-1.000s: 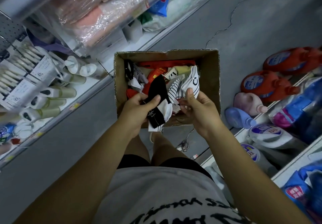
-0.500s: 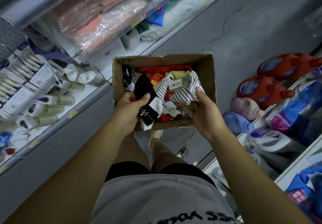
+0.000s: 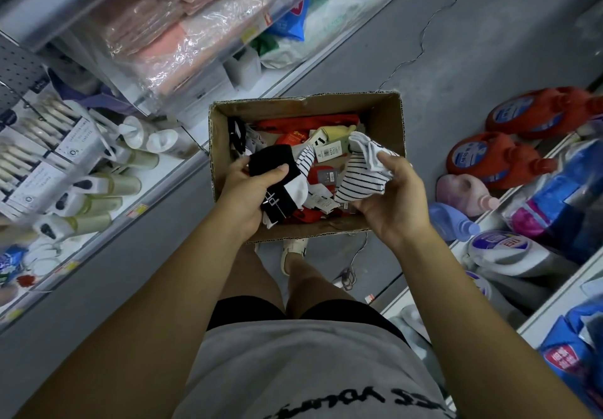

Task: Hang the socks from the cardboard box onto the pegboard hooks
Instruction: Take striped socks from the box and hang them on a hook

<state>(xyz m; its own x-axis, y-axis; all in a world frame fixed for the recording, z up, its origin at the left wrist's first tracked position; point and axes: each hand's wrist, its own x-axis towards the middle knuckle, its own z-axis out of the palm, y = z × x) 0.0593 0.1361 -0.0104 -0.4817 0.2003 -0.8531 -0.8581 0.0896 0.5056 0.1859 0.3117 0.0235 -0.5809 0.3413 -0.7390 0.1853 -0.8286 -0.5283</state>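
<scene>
An open cardboard box (image 3: 385,115) sits on the grey floor in front of me, filled with several red, yellow, black and striped socks with paper tags. My left hand (image 3: 243,193) grips a black-and-white sock pair (image 3: 274,170) over the box's left side. My right hand (image 3: 393,197) holds a white sock pair with black stripes (image 3: 359,177) over the box's right side, thumb on its top. A strip of grey pegboard (image 3: 16,69) shows at the far left edge; its hooks are barely visible.
Shelves on the left carry tubes and boxed goods (image 3: 75,164) and plastic-wrapped pink packs (image 3: 176,27). On the right, low shelves hold red detergent jugs (image 3: 489,157), pink and blue bottles and blue bags. My legs and a white shoe (image 3: 293,250) stand just behind the box.
My hands have drawn apart: the left carried the black sock slightly left, the right pulled the striped sock up and right, away from the pile. The camera tilted a little.
</scene>
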